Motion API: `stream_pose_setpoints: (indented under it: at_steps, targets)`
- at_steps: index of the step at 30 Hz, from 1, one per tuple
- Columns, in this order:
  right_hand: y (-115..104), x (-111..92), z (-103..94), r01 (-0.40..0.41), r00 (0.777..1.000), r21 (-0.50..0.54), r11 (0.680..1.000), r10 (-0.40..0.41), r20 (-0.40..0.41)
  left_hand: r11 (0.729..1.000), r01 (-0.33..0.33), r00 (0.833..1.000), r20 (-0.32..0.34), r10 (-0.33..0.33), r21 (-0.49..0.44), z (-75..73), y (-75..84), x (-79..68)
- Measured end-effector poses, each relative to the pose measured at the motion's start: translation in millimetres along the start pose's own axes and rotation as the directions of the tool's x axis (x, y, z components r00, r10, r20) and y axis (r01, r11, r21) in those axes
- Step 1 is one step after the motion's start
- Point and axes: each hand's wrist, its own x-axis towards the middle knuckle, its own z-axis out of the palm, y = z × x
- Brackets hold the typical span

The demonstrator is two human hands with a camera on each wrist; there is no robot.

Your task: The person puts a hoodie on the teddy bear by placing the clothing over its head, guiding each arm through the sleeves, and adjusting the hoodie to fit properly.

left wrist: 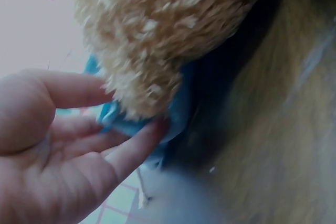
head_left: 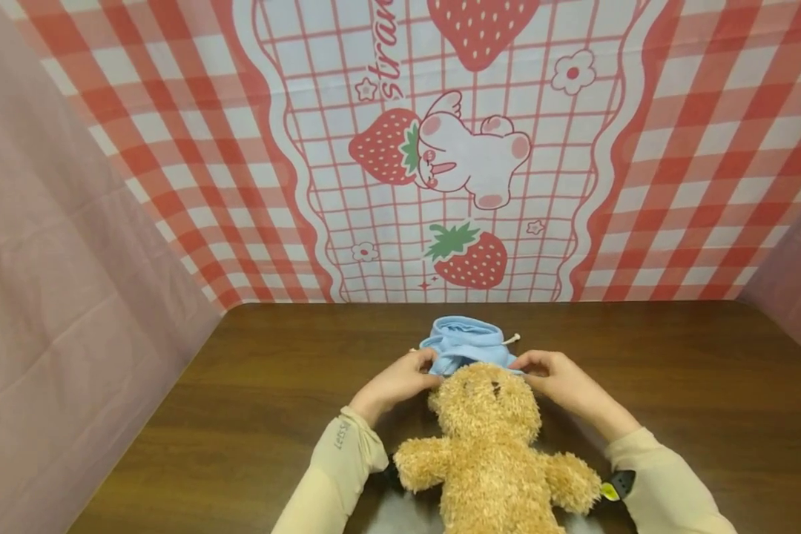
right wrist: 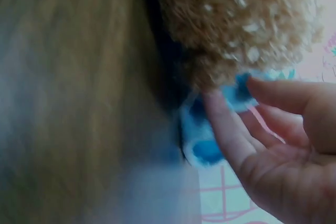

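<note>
A fuzzy golden-brown teddy bear (head_left: 497, 460) lies on the brown table with its head pointing away from me. Just beyond the top of its head is a small light blue cloth garment (head_left: 463, 341) with a round opening and pale cords at its sides. My left hand (head_left: 397, 382) pinches the garment's left edge beside the bear's head. On the opposite side, my right hand (head_left: 567, 386) pinches the right edge. In the left wrist view, blue cloth (left wrist: 181, 103) shows behind the bear's ear (left wrist: 149, 87). The right wrist view shows fingertips at the cloth (right wrist: 202, 145) next to the other ear.
The dark wooden tabletop (head_left: 260, 430) extends to both sides of the bear. A red-and-white checked cloth with strawberries (head_left: 467, 259) hangs behind the table's far edge. Pink curtains (head_left: 73, 297) flank it. A dark strap with a yellow tag (head_left: 617, 486) is by my right sleeve.
</note>
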Motion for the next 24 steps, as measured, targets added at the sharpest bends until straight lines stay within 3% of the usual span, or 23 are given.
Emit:
stream_pose_setpoints:
  at_steps: [3, 6, 11, 13, 15, 18, 21, 24]
  targets:
    - [2.9, -1.0, -5.6, 0.023, 0.993, -0.001, 1.000, -0.023, 0.118, 1.000, -0.016, 0.995, 0.102, 0.015, 0.009, -6.3, -1.0, -3.9]
    - [5.8, -3.5, -13.5, 0.065, 0.973, 0.007, 0.998, -0.065, 0.222, 1.000, -0.023, 0.973, 0.229, 0.027, -0.020, -12.4, -1.0, -7.5]
    - [9.6, -11.2, -25.5, 0.085, 0.898, 0.077, 0.993, -0.110, 0.427, 0.997, 0.014, 0.930, 0.367, 0.013, -0.072, -18.6, 0.2, -12.3]
    - [10.7, -14.2, -27.9, 0.064, 0.863, 0.125, 0.990, -0.117, 0.492, 0.996, 0.026, 0.921, 0.389, 0.008, -0.081, -18.5, 1.1, -12.6]
    - [10.9, -15.8, -28.1, 0.047, 0.843, 0.146, 0.988, -0.118, 0.526, 0.996, 0.022, 0.917, 0.398, 0.012, -0.081, -17.5, 2.3, -12.3]
    - [9.4, -14.8, -23.3, 0.029, 0.843, 0.140, 0.990, -0.100, 0.529, 0.998, -0.002, 0.913, 0.408, 0.029, -0.065, -15.1, 3.9, -11.3]
    - [9.1, -12.8, -16.6, 0.007, 0.862, 0.107, 0.994, -0.060, 0.504, 0.999, -0.025, 0.918, 0.396, 0.032, -0.022, -13.1, 5.6, -10.9]
    - [13.4, -10.0, -11.9, 0.016, 0.860, 0.175, 0.984, -0.103, 0.500, 0.999, -0.032, 0.925, 0.379, 0.025, 0.012, -11.1, 6.4, -10.6]
